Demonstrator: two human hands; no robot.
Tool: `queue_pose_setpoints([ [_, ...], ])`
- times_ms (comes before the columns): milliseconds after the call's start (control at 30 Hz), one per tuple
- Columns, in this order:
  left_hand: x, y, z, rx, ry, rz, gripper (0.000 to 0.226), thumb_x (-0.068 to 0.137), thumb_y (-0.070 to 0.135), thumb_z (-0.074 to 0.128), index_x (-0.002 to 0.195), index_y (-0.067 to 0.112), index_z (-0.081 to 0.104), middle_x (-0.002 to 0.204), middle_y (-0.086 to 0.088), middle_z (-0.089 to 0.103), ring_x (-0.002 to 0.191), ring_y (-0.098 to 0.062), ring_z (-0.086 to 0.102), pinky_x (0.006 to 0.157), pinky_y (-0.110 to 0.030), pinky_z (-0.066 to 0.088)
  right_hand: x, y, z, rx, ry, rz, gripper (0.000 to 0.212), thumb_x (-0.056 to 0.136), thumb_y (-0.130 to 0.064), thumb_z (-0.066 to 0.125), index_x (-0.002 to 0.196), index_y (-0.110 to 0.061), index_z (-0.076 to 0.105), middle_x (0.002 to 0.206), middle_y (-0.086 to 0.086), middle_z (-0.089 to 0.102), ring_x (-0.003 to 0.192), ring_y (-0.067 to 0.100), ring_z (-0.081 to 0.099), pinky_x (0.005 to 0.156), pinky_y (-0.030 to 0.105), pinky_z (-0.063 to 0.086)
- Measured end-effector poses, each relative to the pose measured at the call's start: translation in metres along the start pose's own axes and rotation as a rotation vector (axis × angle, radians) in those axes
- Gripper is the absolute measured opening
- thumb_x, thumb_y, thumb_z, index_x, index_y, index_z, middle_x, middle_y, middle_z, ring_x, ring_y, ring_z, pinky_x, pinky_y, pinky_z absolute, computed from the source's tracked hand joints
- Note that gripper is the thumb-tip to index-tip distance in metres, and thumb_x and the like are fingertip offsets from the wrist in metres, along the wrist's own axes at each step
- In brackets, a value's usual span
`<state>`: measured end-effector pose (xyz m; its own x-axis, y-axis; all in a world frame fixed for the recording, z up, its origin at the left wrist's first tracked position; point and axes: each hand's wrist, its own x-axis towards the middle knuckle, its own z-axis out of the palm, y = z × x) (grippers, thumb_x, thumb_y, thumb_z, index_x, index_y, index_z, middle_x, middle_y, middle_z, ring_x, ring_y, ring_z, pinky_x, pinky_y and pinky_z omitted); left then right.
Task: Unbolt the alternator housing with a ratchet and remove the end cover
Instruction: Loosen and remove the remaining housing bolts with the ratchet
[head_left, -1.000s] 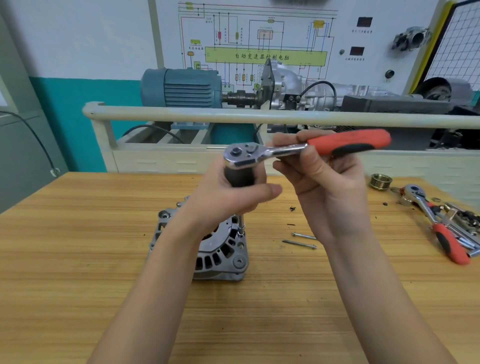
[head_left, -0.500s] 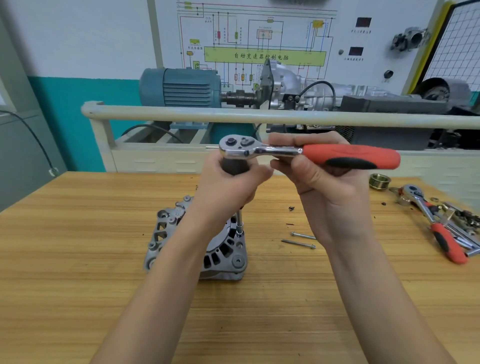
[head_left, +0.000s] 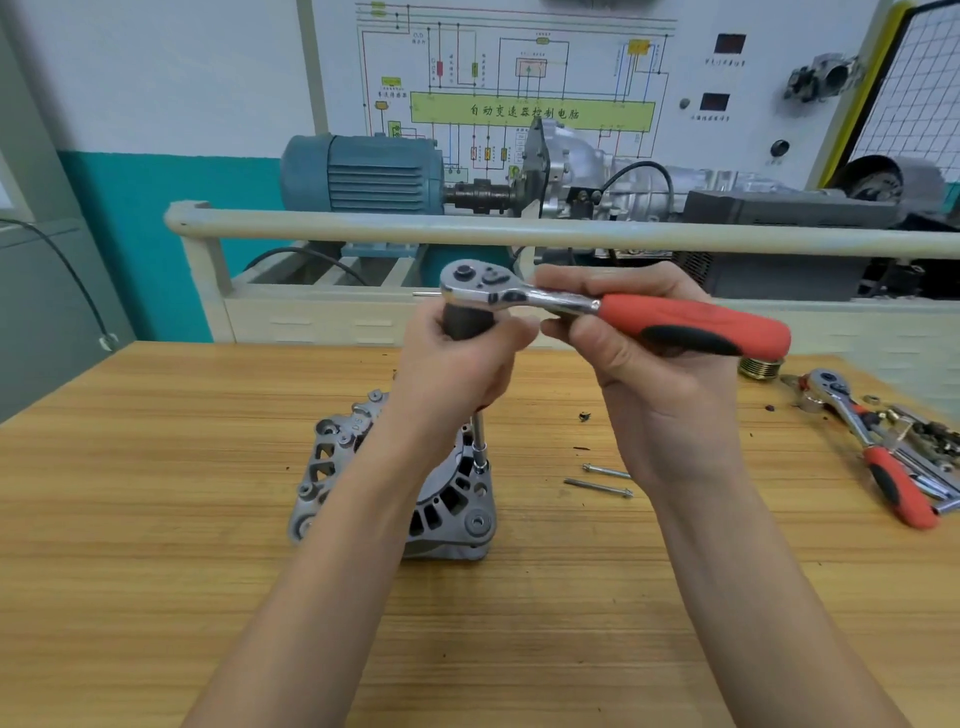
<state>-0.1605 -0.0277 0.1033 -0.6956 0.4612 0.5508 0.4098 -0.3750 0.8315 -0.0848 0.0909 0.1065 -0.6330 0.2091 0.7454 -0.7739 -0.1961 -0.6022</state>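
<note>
Bare wooden table (head_left: 156, 519) all round, grey ribbed alternator (head_left: 452, 499) standing mid-table well back from the near edge, left hand (head_left: 457, 374) gripping the extension, right hand (head_left: 660, 395) holding the ratchet (head_left: 613, 312), two bolts (head_left: 602, 480) beside.

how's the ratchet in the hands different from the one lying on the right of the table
The red-handled chrome ratchet in the hands is raised, roughly level, driving an extension down to the grey alternator housing; the second red-handled ratchet lies flat on the wooden table among loose parts. The right hand grips the first one's handle; nothing touches the second. Both share chrome heads and red-and-black grips.
</note>
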Motion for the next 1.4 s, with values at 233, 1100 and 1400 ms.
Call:
queue_pose_setpoints([
  [233, -0.005, 0.004, -0.013, 0.095, -0.445, -0.002, 0.023, 0.072, 0.022, 0.069, 0.056, 0.023, 0.052, 0.047, 0.003, 0.041, 0.041, -0.012, 0.037, 0.047, -0.019, 0.035, 0.007, 0.002, 0.0, 0.281, 0.053, 0.214, 0.016, 0.069, -0.021, 0.069, 0.08, -0.013, 0.075, 0.085, 0.006, 0.075, 0.079, 0.017, 0.072, 0.069, 0.025, 0.056],
  [1100, 0.0, 0.002, -0.002, 0.007, -0.054, -0.031, 0.03, 0.074, 0.009, 0.06, 0.051, 0.024, 0.051, 0.043, 0.009, 0.036, 0.036, -0.008, 0.029, 0.039, -0.018, 0.026, 0.001, -0.002, -0.001, 0.056, -0.029, 0.036, 0.035, 0.064, -0.015, 0.077, 0.09, -0.001, 0.058, 0.092, 0.008, 0.074, 0.092, 0.025, 0.07, 0.081, 0.031, 0.053],
  [1400, -0.004, 0.004, -0.012, 0.098, -0.438, -0.014, 0.023, 0.072, 0.022, 0.069, 0.057, 0.024, 0.051, 0.047, 0.003, 0.04, 0.042, -0.015, 0.036, 0.047, -0.024, 0.033, 0.007, 0.0, 0.0, 0.298, 0.073, 0.247, 0.014, 0.072, -0.019, 0.065, 0.081, -0.014, 0.075, 0.086, 0.005, 0.075, 0.08, 0.015, 0.072, 0.067, 0.023, 0.056],
])
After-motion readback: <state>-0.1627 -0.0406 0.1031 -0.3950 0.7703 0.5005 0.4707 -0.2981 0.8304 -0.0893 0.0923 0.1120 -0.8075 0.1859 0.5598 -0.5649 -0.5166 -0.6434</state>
